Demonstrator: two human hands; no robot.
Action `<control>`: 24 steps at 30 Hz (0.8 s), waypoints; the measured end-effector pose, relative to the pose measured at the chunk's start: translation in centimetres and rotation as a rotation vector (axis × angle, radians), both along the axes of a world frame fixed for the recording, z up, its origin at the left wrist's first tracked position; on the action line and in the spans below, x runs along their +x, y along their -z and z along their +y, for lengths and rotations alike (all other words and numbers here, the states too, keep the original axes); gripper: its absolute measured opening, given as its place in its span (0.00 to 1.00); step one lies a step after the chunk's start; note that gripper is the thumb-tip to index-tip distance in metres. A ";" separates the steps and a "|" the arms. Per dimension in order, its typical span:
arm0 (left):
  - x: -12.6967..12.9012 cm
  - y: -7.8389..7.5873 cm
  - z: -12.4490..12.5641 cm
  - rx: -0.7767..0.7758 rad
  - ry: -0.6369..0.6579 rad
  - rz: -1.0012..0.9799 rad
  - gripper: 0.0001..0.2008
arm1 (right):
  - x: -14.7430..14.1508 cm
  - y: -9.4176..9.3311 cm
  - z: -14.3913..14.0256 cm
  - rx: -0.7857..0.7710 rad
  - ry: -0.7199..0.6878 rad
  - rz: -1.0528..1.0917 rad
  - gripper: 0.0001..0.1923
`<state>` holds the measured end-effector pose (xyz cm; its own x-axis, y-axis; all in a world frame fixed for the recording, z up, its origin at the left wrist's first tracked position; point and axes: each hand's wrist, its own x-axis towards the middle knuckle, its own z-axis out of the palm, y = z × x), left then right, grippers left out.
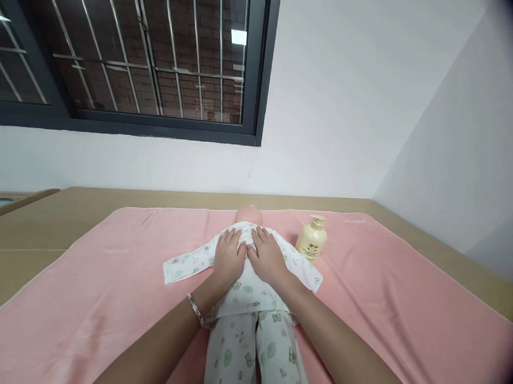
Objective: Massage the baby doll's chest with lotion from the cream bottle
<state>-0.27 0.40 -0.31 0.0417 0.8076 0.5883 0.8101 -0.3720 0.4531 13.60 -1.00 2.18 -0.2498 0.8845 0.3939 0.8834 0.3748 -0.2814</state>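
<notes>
A doll (251, 283) lies on its back in the middle of a pink towel (105, 287), head (249, 215) away from the camera, legs toward it. It wears a white printed top and matching trousers; one sleeve (184, 265) is spread out flat to the left. Both hands rest on the chest, side by side and touching at the thumbs. The left hand (230, 253) lies flat with fingers loosely spread, a bracelet (195, 310) at the wrist. The right hand (267, 254) is likewise flat, palm down, fingers slightly apart. Neither hand pinches or grips anything; they press lightly on the cloth

The doll looks light and hollow, probably stiff in the head and softer in the trunk, so it should lift easily. The cloth is thin and loose and would slide over the body rather than carry it. A sound hold seems to be under the trunk or at both sides of the chest, with the head supported, not by sleeve or trouser leg

Just right of the head stands a cream pump bottle (311, 239), upright, near the doll but apart. The towel covers a tan table (35, 226) below a barred window (126, 53)
</notes>
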 end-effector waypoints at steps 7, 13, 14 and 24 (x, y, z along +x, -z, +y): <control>0.1 -0.6 -0.8 0.059 -0.024 0.085 0.19 | 0.0 -0.1 0.0 -0.012 -0.005 0.005 0.28; 0.3 -1.0 -1.7 0.178 -0.101 0.144 0.15 | 0.1 -0.2 -0.1 -0.016 -0.008 0.000 0.28; 0.3 -1.0 -1.8 0.195 -0.103 0.144 0.15 | 0.1 -0.2 0.0 -0.013 -0.010 -0.001 0.28; 0.1 -0.2 -0.6 0.079 0.012 -0.003 0.19 | -1.7 -0.7 -2.8 0.172 0.087 -0.254 0.24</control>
<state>-0.18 -0.21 -0.08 0.0492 0.7581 0.6503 0.8045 -0.4160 0.4240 11.92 -3.75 2.91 -0.2855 0.8328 0.4742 0.9481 0.3176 0.0130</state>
